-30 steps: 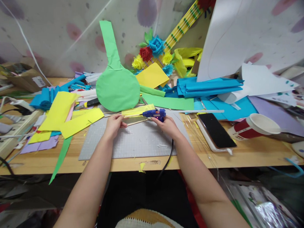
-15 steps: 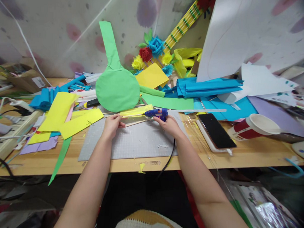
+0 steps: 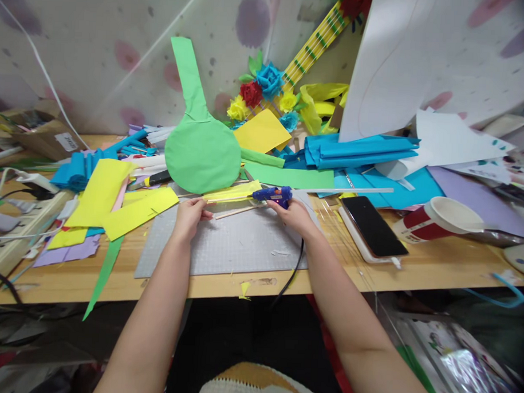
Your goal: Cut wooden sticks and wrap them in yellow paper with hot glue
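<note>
My right hand (image 3: pixel 293 215) is wrapped round a blue hot glue gun (image 3: pixel 273 195); a long clear glue stick (image 3: pixel 352 190) juts from its back to the right. The nozzle points left. My left hand (image 3: pixel 193 214) pinches the left end of a thin stick (image 3: pixel 227 200), which runs toward the nozzle; whether they touch is too small to tell. Just behind lies a yellow paper strip (image 3: pixel 234 191). Below it, another thin wooden stick (image 3: pixel 239 211) lies over the grey cutting mat (image 3: pixel 243 253). A round green paper shape with a long neck (image 3: pixel 202 154) stands behind my left hand.
Yellow paper pieces (image 3: pixel 101 194) and a power strip (image 3: pixel 33 228) are at the left. On the right are a phone (image 3: pixel 373 223) and a paper cup (image 3: pixel 437 220). Folded blue paper (image 3: pixel 362 151) lies behind. The gun's black cord (image 3: pixel 294 275) hangs over the table edge.
My right hand and the glue gun have shifted very slightly to the right. My left hand has edged a little to the left, still pinching the thin stick.
</note>
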The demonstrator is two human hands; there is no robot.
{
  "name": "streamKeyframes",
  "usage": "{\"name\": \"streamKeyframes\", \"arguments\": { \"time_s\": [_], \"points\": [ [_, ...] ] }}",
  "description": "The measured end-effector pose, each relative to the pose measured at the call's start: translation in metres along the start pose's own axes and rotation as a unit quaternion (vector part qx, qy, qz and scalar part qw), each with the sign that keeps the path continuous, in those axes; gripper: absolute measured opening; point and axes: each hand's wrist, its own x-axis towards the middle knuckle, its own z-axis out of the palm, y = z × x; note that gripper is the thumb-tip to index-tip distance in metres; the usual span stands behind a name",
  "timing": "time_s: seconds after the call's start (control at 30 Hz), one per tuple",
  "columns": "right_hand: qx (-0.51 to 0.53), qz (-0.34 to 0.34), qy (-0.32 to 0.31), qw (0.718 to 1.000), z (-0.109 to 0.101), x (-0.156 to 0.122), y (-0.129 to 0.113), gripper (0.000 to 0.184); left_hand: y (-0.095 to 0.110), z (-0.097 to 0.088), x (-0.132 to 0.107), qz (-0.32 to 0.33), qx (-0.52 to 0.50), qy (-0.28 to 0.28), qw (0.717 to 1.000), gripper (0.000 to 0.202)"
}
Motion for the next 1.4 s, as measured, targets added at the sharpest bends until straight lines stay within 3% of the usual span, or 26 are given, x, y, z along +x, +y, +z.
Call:
{"name": "streamKeyframes", "arguments": {
  "time_s": [1.4],
  "points": [
    [0.006, 0.017, -0.006, 1.0, -0.014, 0.008, 0.018, 0.05, -0.002, -0.006, 0.004, 0.013, 0.011, 0.01, 1.0, 0.016]
  ]
}}
